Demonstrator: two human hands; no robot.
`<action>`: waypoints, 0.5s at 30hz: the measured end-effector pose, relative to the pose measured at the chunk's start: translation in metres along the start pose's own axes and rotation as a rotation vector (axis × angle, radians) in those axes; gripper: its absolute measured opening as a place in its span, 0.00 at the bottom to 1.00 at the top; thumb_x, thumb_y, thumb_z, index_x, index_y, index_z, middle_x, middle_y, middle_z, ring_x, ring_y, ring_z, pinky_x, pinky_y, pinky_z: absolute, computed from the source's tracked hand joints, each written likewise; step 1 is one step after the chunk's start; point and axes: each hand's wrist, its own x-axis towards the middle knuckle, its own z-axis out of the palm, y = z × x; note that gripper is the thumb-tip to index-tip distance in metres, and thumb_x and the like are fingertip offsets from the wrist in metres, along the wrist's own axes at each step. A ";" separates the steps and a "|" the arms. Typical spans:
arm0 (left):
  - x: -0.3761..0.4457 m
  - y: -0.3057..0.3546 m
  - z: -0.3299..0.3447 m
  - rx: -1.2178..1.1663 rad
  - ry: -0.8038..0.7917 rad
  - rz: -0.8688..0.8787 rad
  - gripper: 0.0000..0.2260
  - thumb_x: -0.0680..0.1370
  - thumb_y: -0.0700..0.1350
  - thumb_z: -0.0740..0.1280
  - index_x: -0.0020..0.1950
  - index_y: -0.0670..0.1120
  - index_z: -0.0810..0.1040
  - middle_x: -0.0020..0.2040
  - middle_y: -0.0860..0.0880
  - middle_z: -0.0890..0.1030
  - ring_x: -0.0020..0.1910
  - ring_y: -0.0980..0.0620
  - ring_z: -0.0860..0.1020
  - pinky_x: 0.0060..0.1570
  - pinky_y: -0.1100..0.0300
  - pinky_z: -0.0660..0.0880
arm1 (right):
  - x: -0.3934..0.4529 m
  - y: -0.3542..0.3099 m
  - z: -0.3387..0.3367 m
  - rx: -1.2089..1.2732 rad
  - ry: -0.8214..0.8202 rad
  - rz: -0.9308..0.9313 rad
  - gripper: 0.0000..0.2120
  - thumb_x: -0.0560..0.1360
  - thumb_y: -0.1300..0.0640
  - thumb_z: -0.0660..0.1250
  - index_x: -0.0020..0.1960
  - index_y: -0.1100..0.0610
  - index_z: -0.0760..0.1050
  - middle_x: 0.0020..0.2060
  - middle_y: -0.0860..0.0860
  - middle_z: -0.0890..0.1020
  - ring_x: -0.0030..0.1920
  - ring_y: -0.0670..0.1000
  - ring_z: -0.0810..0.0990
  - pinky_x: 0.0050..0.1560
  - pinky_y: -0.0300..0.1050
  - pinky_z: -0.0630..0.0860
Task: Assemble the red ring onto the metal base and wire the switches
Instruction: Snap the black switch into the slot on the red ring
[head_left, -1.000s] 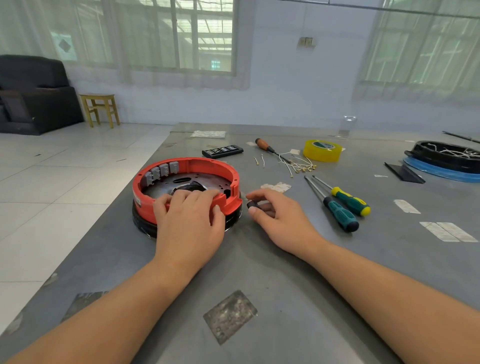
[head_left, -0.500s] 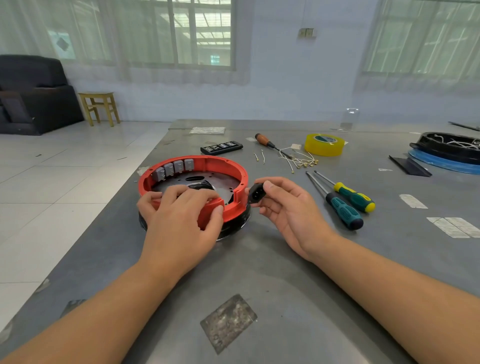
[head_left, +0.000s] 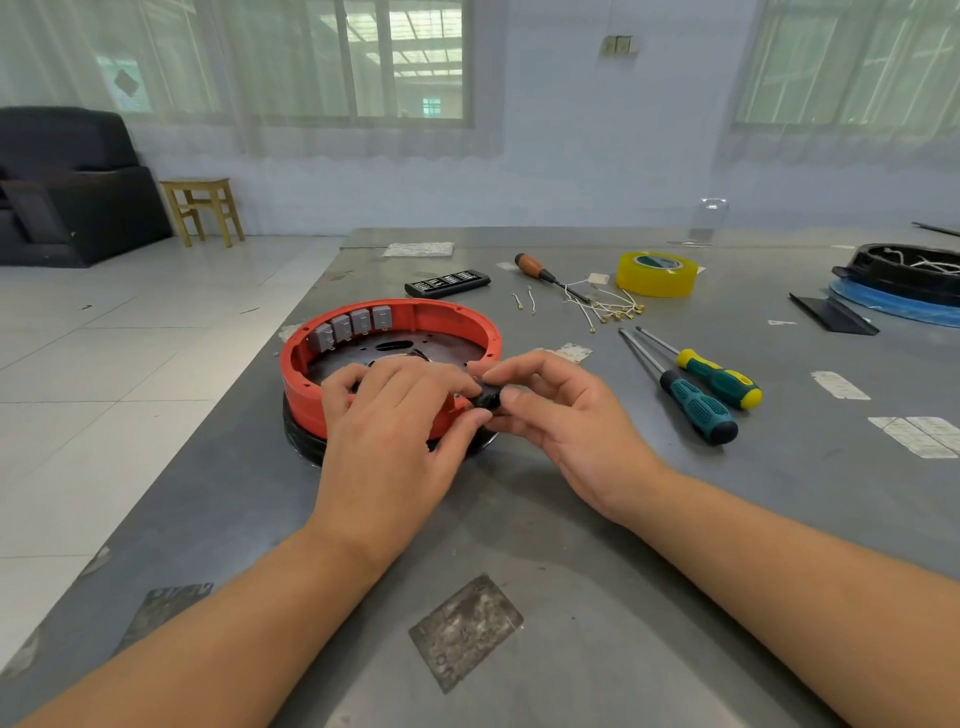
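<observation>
**Black part pinched at the near rim of the red ring**

Grey and scuffed, the metal table (head_left: 597, 519) carries the whole work, with a tiled floor, a wooden stool (head_left: 203, 207) and a dark sofa (head_left: 62, 182) seen beyond its left edge. A small black part (head_left: 488, 399) is pinched between thumb and fingers of the right hand (head_left: 566, 421), just at the near right rim of the red ring (head_left: 395, 317). The left hand (head_left: 395, 415) is curled over the ring's near wall, its fingertips touching the same black part. The ring is seated on a dark metal base (head_left: 306, 441), and four grey switches (head_left: 350, 325) are lined along its far left inner wall. To the right, well apart, two green-handled screwdrivers (head_left: 701, 400) lie side by side. Farther back are found loose white wires (head_left: 608, 306), a wooden-handled screwdriver (head_left: 540, 271), a yellow tape roll (head_left: 657, 273) and a black bit case (head_left: 447, 283).
</observation>
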 end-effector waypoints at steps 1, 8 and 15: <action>0.000 -0.001 0.000 -0.012 0.001 0.003 0.05 0.78 0.52 0.74 0.51 0.52 0.84 0.54 0.58 0.85 0.58 0.54 0.79 0.63 0.49 0.64 | -0.001 0.000 0.001 -0.063 0.013 -0.038 0.10 0.80 0.72 0.63 0.54 0.62 0.80 0.60 0.58 0.84 0.59 0.58 0.83 0.61 0.52 0.81; 0.000 -0.005 0.001 -0.060 0.016 0.026 0.04 0.76 0.47 0.75 0.45 0.48 0.82 0.57 0.55 0.85 0.57 0.51 0.82 0.61 0.49 0.69 | -0.004 0.000 0.003 -0.243 0.021 -0.148 0.13 0.77 0.70 0.71 0.59 0.58 0.79 0.57 0.52 0.85 0.53 0.51 0.85 0.59 0.46 0.80; 0.000 -0.007 0.001 -0.050 0.001 -0.002 0.04 0.75 0.46 0.76 0.45 0.48 0.84 0.58 0.54 0.84 0.58 0.48 0.81 0.59 0.53 0.67 | -0.003 0.002 0.000 -0.407 0.034 -0.240 0.15 0.75 0.63 0.75 0.60 0.51 0.80 0.54 0.47 0.85 0.54 0.52 0.84 0.59 0.47 0.80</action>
